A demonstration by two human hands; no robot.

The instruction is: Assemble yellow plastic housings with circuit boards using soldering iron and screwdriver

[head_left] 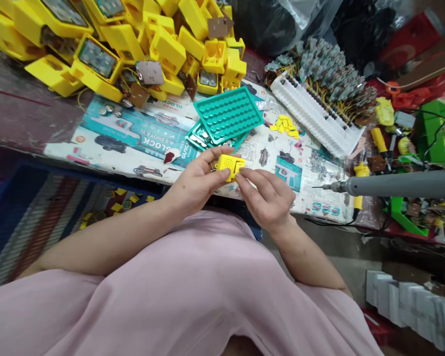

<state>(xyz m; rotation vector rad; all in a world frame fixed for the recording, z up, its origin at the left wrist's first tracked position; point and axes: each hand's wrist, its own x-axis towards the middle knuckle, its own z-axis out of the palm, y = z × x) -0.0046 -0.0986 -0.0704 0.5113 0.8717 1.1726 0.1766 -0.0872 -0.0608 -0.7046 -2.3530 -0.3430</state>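
Pale pink cloth top (207,287) closest to me | left hand (196,182) grips small yellow perforated plastic case (227,164) | right hand (269,198) pinches its other end | case held over maroon desk (17,111), near stacked teal dimpled plastic trays (230,116)

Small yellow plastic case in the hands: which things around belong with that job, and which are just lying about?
Likely the job: small yellow plastic case, flat yellow plastic pieces, teal dimpled plastic tray.

Seemingly just lying about: white rectangular boxes, translucent plastic bag.
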